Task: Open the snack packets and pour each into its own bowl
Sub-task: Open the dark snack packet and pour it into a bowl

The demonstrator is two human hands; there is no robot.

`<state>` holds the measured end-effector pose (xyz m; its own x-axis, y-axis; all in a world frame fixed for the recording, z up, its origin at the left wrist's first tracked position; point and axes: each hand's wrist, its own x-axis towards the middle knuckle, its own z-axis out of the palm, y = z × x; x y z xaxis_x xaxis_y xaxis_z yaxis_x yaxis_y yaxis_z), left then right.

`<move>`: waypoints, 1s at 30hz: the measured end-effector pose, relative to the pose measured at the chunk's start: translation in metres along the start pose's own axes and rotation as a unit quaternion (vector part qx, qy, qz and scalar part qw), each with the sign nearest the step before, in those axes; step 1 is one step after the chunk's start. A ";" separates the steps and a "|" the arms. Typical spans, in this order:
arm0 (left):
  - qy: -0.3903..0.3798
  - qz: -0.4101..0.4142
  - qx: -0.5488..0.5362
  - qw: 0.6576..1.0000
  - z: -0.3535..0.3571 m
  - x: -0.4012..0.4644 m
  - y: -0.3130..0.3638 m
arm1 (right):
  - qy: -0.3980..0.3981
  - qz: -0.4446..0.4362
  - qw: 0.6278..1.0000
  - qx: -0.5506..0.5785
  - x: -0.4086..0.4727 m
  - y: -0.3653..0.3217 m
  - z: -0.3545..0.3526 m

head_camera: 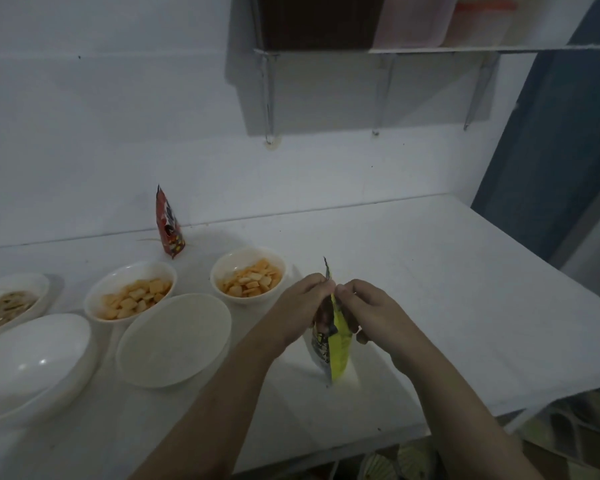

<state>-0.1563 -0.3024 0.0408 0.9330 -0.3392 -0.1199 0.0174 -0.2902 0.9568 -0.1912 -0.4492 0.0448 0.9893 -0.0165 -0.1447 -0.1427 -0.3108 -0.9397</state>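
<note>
Both hands gripped one yellow-and-dark foil snack packet (335,341) above the white table (465,289), right of the bowls. The left hand (297,304) and right hand (366,310) each pinched the packet's top edge with curled fingers, one on either side of the seam.

Risk noted: the packet was held clear of any bowl. If the seam gave way suddenly under an uneven pull, contents would likely scatter on the table, not into the empty white ceramic bowl (174,339) nearest the left forearm. A tear running down the side would also make pouring harder to control.

Orientation: the packet's long axis stood near vertical, slightly tilted, top edge up between the fingertips and lower corner just above the table.

A red foil packet (169,225) stood by the wall. Two white bowls of orange crackers (134,296) (250,277) sat behind the empty one.
</note>
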 end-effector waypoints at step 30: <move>0.089 0.099 0.009 0.991 0.011 -0.014 -0.011 | -0.044 -0.092 0.978 -0.183 -0.006 -0.016 0.002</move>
<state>-0.1739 -0.3041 0.0293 0.9662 -0.2283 0.1195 -0.1768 -0.2504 0.9519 -0.1945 -0.4422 0.0603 0.9885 0.1490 -0.0261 0.0730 -0.6211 -0.7803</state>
